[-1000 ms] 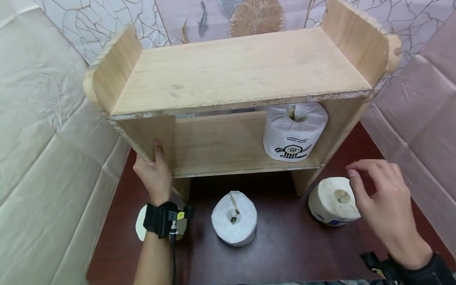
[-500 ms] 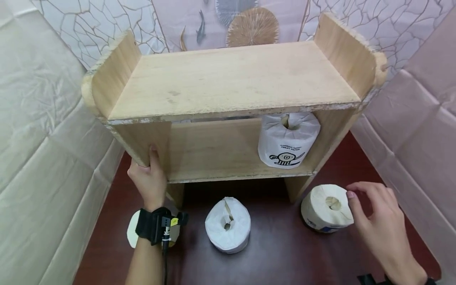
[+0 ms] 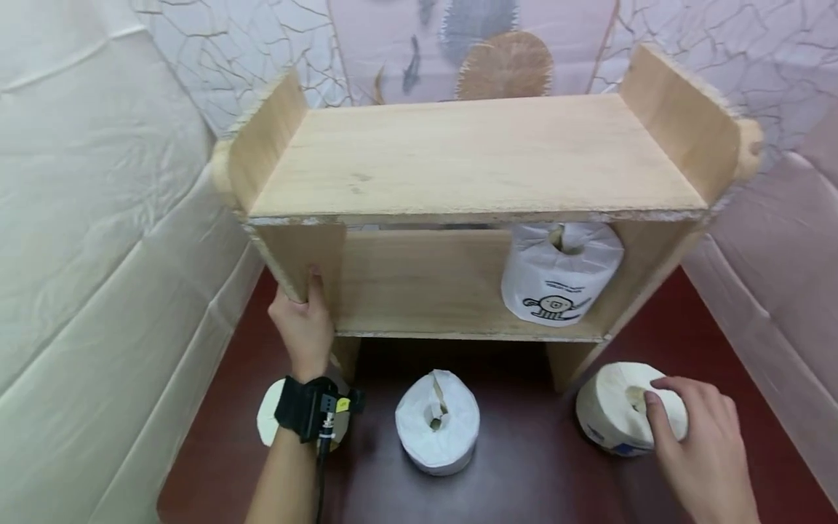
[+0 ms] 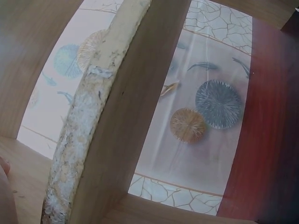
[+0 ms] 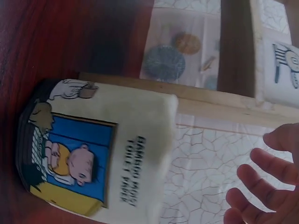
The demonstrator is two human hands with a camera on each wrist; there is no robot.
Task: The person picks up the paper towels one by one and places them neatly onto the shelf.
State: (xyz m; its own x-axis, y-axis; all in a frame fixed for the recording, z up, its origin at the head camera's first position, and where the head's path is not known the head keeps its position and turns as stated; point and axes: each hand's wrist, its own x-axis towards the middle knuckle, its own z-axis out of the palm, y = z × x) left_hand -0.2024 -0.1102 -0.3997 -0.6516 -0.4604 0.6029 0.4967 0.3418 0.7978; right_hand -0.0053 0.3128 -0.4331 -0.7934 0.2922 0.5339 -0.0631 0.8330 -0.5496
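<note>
The left hand [image 3: 305, 331] gripped the wooden shelf [image 3: 478, 161]; just below the right hand [image 3: 703, 437], loosely spread, stood a cream roll [image 3: 607, 407]

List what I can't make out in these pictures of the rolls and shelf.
- Left roll: head view, mostly hidden by the wrist strap.
- Left hand: head view, most fingers hidden behind the shelf; left wrist view, cut off by the left edge.
- Upper roll: head view, lettering blurred.
- Right roll: right wrist view, cut off by the bottom edge.
</note>
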